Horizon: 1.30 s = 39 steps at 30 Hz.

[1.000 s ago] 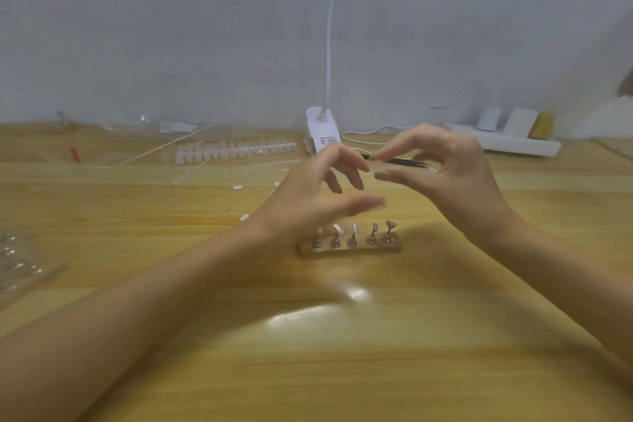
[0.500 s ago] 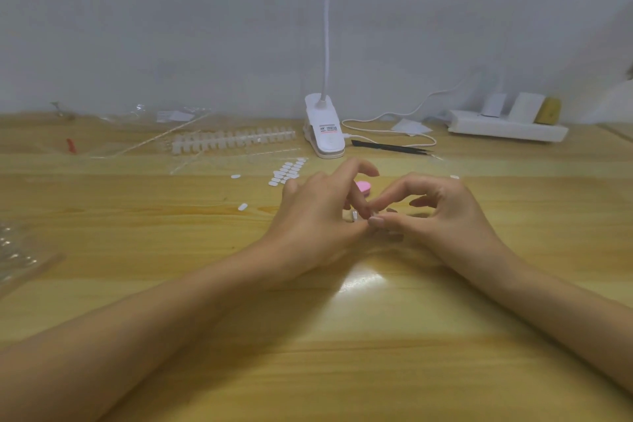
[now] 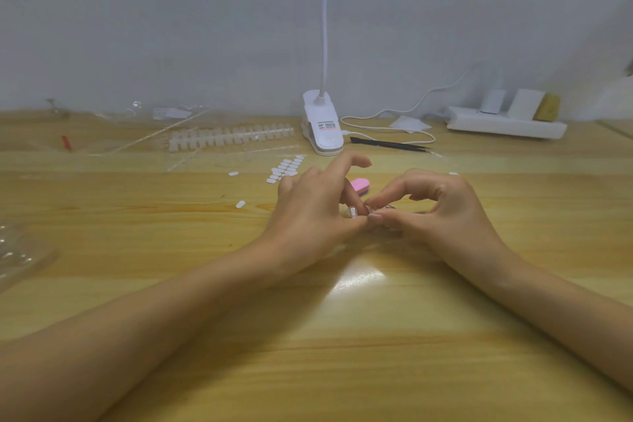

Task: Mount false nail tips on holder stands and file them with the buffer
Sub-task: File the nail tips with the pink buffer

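My left hand (image 3: pixel 313 212) and my right hand (image 3: pixel 442 212) meet over the holder stand (image 3: pixel 390 231), which they hide almost completely. My right thumb and forefinger pinch a small clear nail tip (image 3: pixel 374 212) down at the stand. My left fingers curl around the stand's left end, beside a white mounted nail tip (image 3: pixel 352 212). The pink buffer (image 3: pixel 359 186) lies on the table just behind my hands, with neither hand on it.
A strip of nail tips (image 3: pixel 233 138), loose white adhesive tabs (image 3: pixel 285 169), a white clip lamp (image 3: pixel 322 127), black tweezers (image 3: pixel 390 144) and a power strip (image 3: pixel 507 126) sit along the back. Clear plastic packaging (image 3: pixel 20 250) lies at the left edge.
Both hands came down from mid-air onto the holder stand and now cover it. The view tilted, and the pink buffer shows behind my hands.
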Motion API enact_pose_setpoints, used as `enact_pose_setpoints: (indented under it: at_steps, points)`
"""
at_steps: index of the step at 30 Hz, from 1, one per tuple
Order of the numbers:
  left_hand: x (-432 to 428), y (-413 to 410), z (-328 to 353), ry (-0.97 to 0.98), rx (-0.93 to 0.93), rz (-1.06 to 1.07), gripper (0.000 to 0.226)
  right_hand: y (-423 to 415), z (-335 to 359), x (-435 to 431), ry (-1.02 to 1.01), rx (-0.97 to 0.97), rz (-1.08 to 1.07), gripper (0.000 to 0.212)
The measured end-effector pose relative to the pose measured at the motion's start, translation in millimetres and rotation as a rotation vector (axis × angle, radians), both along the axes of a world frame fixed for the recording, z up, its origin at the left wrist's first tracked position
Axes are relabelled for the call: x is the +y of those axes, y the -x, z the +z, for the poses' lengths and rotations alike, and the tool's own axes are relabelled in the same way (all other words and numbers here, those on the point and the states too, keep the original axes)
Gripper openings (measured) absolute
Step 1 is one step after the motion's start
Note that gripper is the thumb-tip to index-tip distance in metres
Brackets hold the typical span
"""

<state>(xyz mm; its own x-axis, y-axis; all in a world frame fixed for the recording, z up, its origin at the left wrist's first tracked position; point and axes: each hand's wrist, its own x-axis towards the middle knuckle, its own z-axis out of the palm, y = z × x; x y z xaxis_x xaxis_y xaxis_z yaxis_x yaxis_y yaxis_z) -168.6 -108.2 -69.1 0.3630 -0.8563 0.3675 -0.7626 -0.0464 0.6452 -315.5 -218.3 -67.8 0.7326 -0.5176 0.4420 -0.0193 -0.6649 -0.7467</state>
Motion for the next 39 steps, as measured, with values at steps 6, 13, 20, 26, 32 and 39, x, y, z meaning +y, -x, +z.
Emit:
enact_pose_setpoints:
  at_steps: [6,13,20,26,32,39]
  points:
    - [0,-1,0,0.002,0.038,0.002,0.058,-1,2,0,0.02,0.007,0.003,0.011]
    - [2,-2,0,0.002,0.061,-0.027,0.057,0,-2,0,-0.012,-0.014,0.03,0.011]
    - [-1,1,-2,0.021,-0.039,-0.008,0.062,0,1,-3,-0.223,-0.052,0.045,0.021]
    - [-2,1,-4,0.051,-0.059,-0.016,0.063,-5,-1,-6,-0.252,0.003,0.035,0.008]
    - [-1,-25,25,-0.128,0.004,-0.227,0.055,-9,-4,-9,-0.28,0.04,0.061,0.018]
    - [3,-77,26,-0.348,-0.132,-0.322,0.019,-7,-2,-18,-0.332,-0.038,0.048,0.024]
